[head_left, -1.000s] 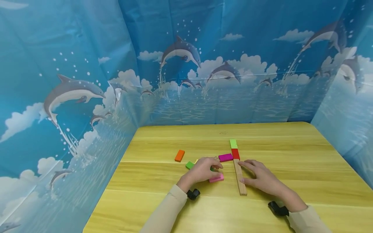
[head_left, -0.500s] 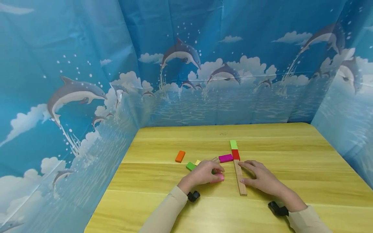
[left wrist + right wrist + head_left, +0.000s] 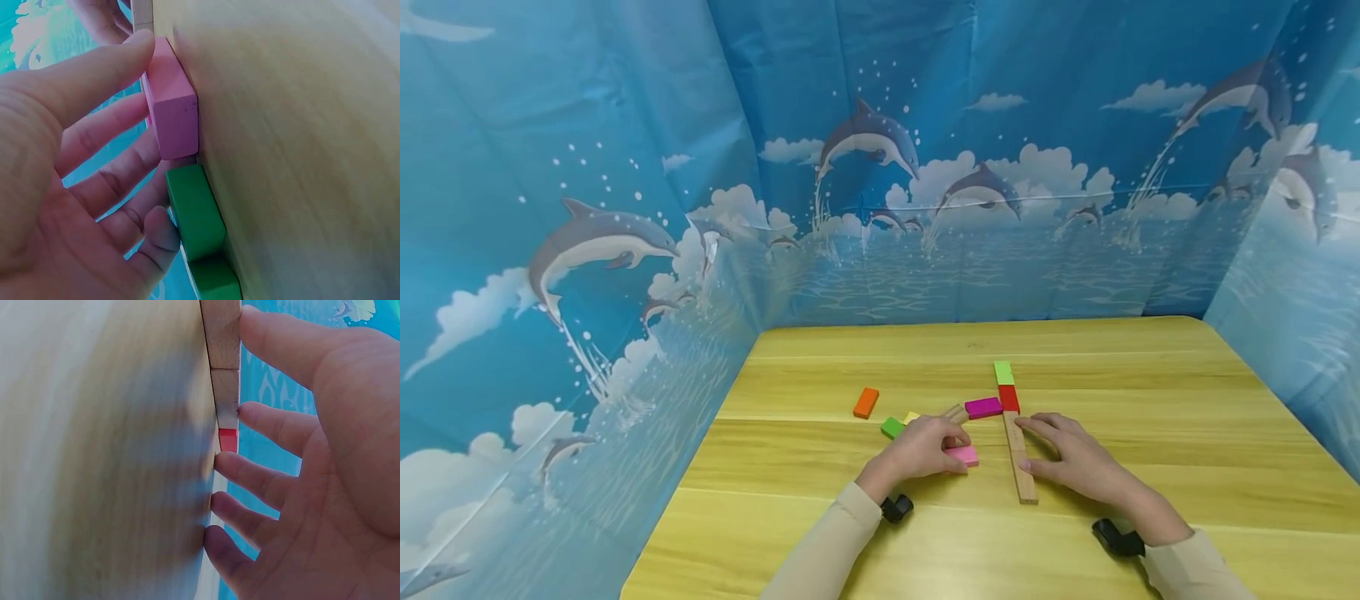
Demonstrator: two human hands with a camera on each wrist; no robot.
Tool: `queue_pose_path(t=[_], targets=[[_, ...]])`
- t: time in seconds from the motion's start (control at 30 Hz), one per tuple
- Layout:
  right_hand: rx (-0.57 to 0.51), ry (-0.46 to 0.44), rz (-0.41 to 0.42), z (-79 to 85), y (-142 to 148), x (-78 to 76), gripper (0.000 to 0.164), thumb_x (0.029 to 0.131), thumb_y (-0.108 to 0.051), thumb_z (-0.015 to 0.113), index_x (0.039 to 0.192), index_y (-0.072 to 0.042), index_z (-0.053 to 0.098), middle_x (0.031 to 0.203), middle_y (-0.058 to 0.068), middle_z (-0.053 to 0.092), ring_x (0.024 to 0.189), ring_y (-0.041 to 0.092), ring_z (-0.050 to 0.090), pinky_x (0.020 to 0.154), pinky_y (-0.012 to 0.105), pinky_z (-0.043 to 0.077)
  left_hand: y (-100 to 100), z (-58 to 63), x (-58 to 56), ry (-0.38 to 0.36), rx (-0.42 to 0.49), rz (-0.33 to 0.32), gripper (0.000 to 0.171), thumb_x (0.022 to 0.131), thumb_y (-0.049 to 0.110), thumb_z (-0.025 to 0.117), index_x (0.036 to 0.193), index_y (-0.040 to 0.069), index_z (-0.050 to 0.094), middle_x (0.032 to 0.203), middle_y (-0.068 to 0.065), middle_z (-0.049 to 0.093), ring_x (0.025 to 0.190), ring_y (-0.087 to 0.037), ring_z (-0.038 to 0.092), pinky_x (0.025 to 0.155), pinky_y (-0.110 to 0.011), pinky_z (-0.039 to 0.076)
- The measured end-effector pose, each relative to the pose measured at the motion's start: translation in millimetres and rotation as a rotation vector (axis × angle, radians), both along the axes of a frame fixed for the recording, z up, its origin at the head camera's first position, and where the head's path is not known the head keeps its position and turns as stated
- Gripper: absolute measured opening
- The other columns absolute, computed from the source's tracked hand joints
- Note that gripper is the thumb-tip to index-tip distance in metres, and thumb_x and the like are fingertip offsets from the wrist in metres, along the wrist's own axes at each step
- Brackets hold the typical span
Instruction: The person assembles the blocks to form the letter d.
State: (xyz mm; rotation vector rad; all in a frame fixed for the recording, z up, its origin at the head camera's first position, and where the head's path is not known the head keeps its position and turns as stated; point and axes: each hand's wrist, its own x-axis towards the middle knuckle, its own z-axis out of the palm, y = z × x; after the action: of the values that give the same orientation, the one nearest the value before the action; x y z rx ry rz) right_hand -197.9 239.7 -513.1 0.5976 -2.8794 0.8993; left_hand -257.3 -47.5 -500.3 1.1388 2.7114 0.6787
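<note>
My left hand pinches a pink block lying on the table, thumb on the near side and fingers beyond it. Next to its fingers in the left wrist view are two green blocks, end to end. With fairly straight fingers, my right hand touches the right side of a row of plain wooden blocks. A red block and then a light green block continue this row at its far end. A magenta block juts left from beside the red one.
Between the left hand and the magenta block lie plain wooden pieces. A yellow block and a green block sit beyond the left wrist. Farther left is an orange block. A dolphin-print curtain surrounds the table.
My left thumb and fingers have closed on the pink block, with the thumb coming to its near side. The right hand and the row have stayed in place.
</note>
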Motion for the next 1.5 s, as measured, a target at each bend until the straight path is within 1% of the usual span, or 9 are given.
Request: queue_pose_path(t=[0.1,0.23,0.3,0.4,0.47,0.67,0.93,1.23,1.5], targets=[[-0.002,-0.005,-0.001,-0.9,0,0.1,0.070,0.092,-0.051,0.070,0.149,-0.015,0.051,0.143,0.017,0.049,0.130,0.045,0.042,0.095,0.068,0.039,0,-1.0,1.1,0.027,-0.034,0.016,0.033,0.083,0.035,0.084,0.111,0.021,0.076,0.075,0.012,0.058,0.067,-0.003,0.046,0.063,-0.020,0.038],[0.001,-0.008,-0.002,-2.8,-1,0.0,0.070,0.092,-0.051,0.070,0.150,-0.016,0.050,0.143,0.017,0.048,0.130,0.045,0.042,0.096,0.069,0.038,-1,-1.4,2.8,0.053,-0.064,0.034,0.028,0.083,0.036,0.084,0.106,0.023,0.075,0.071,0.014,0.054,0.066,-0.003,0.044,0.062,-0.020,0.036],[0.001,-0.010,-0.003,-4.2,0,-0.5,0.071,0.092,-0.052,0.069,0.150,-0.016,0.050,0.144,0.017,0.048,0.131,0.045,0.042,0.096,0.069,0.038,-1,-1.2,3.5,0.059,-0.069,0.041,0.025,0.083,0.036,0.083,0.103,0.023,0.075,0.077,0.014,0.058,0.067,-0.002,0.045,0.062,-0.020,0.037],[0.002,-0.015,-0.004,-5.2,-1,-1.0,0.071,0.092,-0.052,0.069,0.150,-0.016,0.050,0.144,0.017,0.048,0.131,0.045,0.041,0.096,0.069,0.038,-2,-1.3,4.4,0.055,-0.061,0.054,0.021,0.084,0.034,0.082,0.101,0.023,0.075,0.102,0.011,0.069,0.067,-0.002,0.047,0.062,-0.020,0.038],[0.004,-0.017,-0.005,-5.3,0,-1.4,0.071,0.092,-0.053,0.069,0.150,-0.016,0.050,0.144,0.017,0.047,0.132,0.045,0.041,0.096,0.069,0.038,-3,-1.7,4.7,0.046,-0.047,0.066,0.019,0.085,0.032,0.081,0.100,0.022,0.075,0.107,0.011,0.069,0.066,-0.002,0.048,0.061,-0.019,0.039],[0.007,-0.008,0.000,-3.6,0,-1.9,0.071,0.092,-0.053,0.068,0.150,-0.015,0.050,0.144,0.017,0.048,0.131,0.046,0.041,0.096,0.069,0.038,-8,-3.4,4.5,0.004,0.029,0.119,0.017,0.085,0.029,0.080,0.099,0.024,0.071,0.077,0.013,0.057,0.065,-0.004,0.048,0.057,-0.021,0.040],[0.004,0.008,0.000,-2.1,1,-1.7,0.071,0.092,-0.053,0.068,0.149,-0.015,0.051,0.143,0.017,0.049,0.131,0.046,0.041,0.095,0.069,0.039,-16,-1.9,7.8,-0.020,0.084,0.226,0.018,0.085,0.031,0.079,0.097,0.022,0.068,0.076,0.009,0.055,0.066,-0.007,0.050,0.055,-0.023,0.041],[0.002,0.016,0.000,-3.2,0,-1.2,0.071,0.092,-0.051,0.070,0.150,-0.015,0.050,0.143,0.018,0.049,0.130,0.046,0.042,0.095,0.069,0.038,-20,-2.4,13.5,0.055,0.072,0.318,0.022,0.085,0.031,0.079,0.098,0.016,0.070,0.083,0.007,0.057,0.065,-0.007,0.049,0.054,-0.022,0.040],[0.008,0.009,-0.001,-4.7,2,-0.6,0.071,0.092,-0.052,0.069,0.150,-0.016,0.050,0.143,0.017,0.049,0.131,0.045,0.041,0.096,0.068,0.038,-21,-2.4,19.6,0.137,0.028,0.375,0.023,0.086,0.032,0.077,0.095,0.013,0.068,0.076,0.008,0.051,0.060,-0.008,0.046,0.050,-0.021,0.039]])
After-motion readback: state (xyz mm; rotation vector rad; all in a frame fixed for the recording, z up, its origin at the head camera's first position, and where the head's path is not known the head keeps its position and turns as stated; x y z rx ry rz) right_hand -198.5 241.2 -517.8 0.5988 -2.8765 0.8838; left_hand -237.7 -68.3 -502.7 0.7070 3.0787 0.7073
